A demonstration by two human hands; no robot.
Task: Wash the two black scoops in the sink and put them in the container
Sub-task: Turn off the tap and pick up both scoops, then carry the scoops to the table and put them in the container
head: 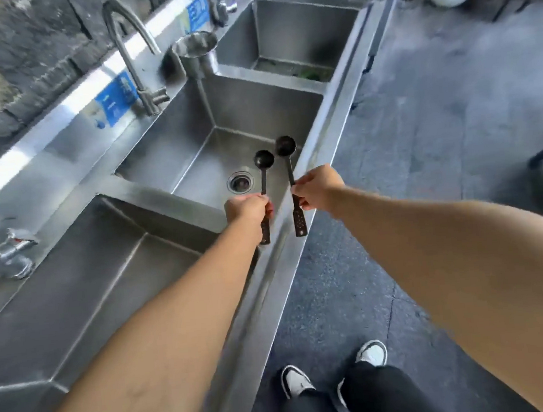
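Hands, fingers pinching slim black round-bowled scoops: left hand [247,208], left scoop [263,173]; right hand [319,188], right scoop [287,158].

Scoops: left scoop [264,168], right scoop [288,158] black. Sink basin [174,155], faucet [132,50], container [197,56]: silver steel. Wall labels [116,99]: blue. Shoes [295,379]: white, black trim.
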